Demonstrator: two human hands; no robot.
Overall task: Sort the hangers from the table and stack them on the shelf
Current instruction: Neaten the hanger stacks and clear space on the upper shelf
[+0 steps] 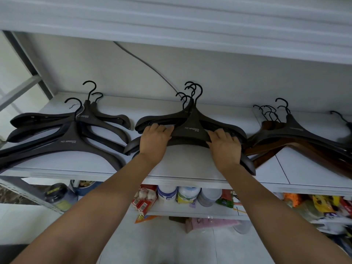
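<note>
Two bare forearms reach up from the bottom of the view, and the hands at their ends meet on the middle stack of hangers [190, 128], a pile of dark hangers lying flat on the white shelf [182, 164] with their black hooks bunched together and pointing toward the back wall. On the stack's left shoulder the left hand [155, 141] lies with its fingers close together and bent over the top hanger; its thumb is hidden. The right hand [224, 147] grips the right shoulder, fingers curled over the upper edge and thumb stretched along the lower edge toward the centre. Just to the left on the same shelf lies a looser left pile of dark hangers [76, 143], fanned out at several angles, one with a silver hook among the black ones. To the right lies a right pile [285, 143] of brown wooden hangers with a dark one on top, its near ends touching the middle stack's right tip. A grey cable [144, 63] runs down the back wall behind the hooks. Overhead sits another white shelf board [171, 20]. Below, the lower shelf [190, 211] carries jars, tubs and coloured packets.
</note>
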